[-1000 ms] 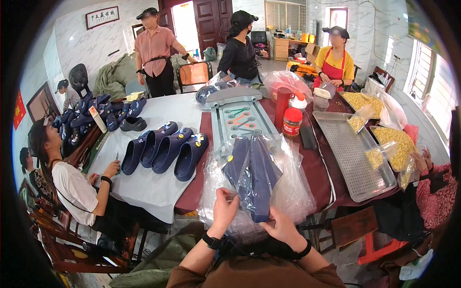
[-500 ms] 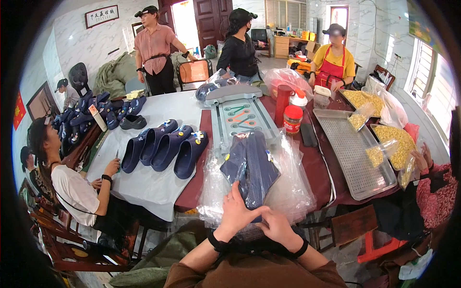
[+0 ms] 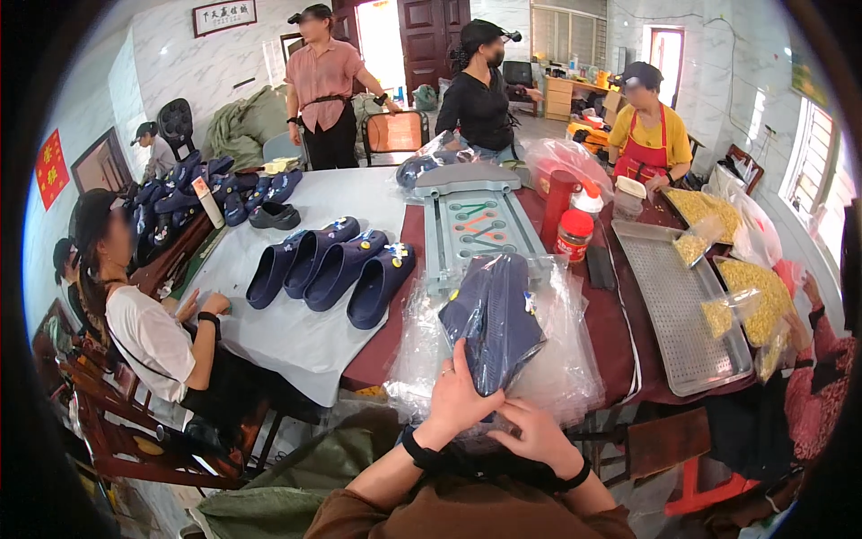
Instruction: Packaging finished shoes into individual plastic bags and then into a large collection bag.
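There it went: from my remote seat I saw the left hand (image 3: 460, 397) had shifted in from the side onto the bagged navy clogs (image 3: 496, 310), steadying them, I judged. They lay over stacked clear bags (image 3: 564, 350) near the edge of the desk (image 3: 615, 346). Whether either grip had clamped (the right hand (image 3: 539, 437) crowded in too) I couldn't tell; knuckles hid the near end.

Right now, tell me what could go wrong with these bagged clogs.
The bagged navy clogs lie on loose, slippery-looking clear bags by the near edge of the table, so they might slide off. The wrapping under the left hand looks thin and could tear. The red-lidded jar stands close beyond and might be knocked.
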A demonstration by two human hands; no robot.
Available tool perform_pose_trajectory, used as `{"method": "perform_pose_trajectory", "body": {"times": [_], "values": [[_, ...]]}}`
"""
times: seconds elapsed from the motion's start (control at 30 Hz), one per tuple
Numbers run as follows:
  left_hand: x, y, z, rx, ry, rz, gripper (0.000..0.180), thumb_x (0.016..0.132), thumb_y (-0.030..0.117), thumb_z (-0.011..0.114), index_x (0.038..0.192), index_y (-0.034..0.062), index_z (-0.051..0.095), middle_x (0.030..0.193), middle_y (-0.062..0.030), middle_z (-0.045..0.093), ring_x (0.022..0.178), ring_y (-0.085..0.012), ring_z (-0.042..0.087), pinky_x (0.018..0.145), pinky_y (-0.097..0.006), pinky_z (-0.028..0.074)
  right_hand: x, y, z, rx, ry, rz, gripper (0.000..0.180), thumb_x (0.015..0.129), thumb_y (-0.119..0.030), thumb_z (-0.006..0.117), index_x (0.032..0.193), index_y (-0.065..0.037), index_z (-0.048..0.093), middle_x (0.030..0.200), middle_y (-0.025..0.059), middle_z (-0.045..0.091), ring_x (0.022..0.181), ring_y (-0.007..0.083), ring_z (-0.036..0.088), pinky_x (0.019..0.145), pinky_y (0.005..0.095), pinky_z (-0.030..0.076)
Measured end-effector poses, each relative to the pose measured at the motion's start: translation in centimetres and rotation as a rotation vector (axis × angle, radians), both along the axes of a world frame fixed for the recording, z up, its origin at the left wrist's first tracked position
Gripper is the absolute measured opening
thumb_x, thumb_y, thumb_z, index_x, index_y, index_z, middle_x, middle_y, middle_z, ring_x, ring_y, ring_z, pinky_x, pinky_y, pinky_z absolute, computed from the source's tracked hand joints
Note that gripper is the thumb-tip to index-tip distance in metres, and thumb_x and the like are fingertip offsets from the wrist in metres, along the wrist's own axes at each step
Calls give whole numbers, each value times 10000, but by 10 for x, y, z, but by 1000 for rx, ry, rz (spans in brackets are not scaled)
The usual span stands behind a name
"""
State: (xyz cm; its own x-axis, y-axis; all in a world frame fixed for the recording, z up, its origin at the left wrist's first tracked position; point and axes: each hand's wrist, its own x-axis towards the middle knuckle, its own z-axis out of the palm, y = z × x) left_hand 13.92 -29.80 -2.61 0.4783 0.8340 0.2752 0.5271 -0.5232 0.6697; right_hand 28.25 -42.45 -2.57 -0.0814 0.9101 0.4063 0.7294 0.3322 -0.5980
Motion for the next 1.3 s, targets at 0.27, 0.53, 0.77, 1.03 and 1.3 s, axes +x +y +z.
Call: {"method": "perform_pose_trajectory", "body": {"times": [0.27, 0.53, 0.77, 1.03, 1.3], "values": [[-10, 9, 1, -100, -78, -2, 1088, 678, 323, 787, 1556, 11, 225, 1307, -349, 546, 1166, -499, 596, 998, -497, 495, 33, 8, 5, 255, 28, -394, 294, 845, -34, 698, 1138, -44, 708, 1172, 158, 688, 1078, 365, 634, 913, 425, 520], [-14, 15, -9, -120, -172, 9, 1035, 665, 284, 779, 1543, 50, 282, 1365, -311, 551, 1221, -477, 584, 1027, -485, 476, 41, 6, -39, -18, -237, -467, 500, 800, -207, 769, 1256, -35, 660, 1318, 174, 627, 1202, 373, 584, 1018, 462, 486], [-21, 15, -7, -175, -307, -6, 989, 663, 261, 782, 1525, 76, 334, 1354, -289, 581, 1221, -439, 607, 1029, -448, 478, 39, 4, -38, -29, -208, -459, 479, 795, -192, 772, 1238, -39, 667, 1321, 175, 626, 1197, 376, 586, 1012, 467, 486], [-85, 8, 16, -132, -416, -39, 1019, 668, 218, 780, 1564, 80, 315, 1315, -196, 606, 1190, -284, 613, 1042, -366, 450, 37, 4, -45, -28, -144, -456, 450, 801, -183, 772, 1215, -32, 679, 1292, 184, 644, 1172, 393, 596, 1004, 472, 488], [-259, -13, 125, -5, 54, 312, 937, 629, 272, 792, 1476, 56, 457, 1251, -251, 633, 1171, -391, 622, 1026, -417, 477, 44, 3, -45, -41, -139, -435, 488, 827, -136, 722, 1292, -8, 641, 1324, 210, 614, 1217, 393, 575, 1050, 453, 454]]}}
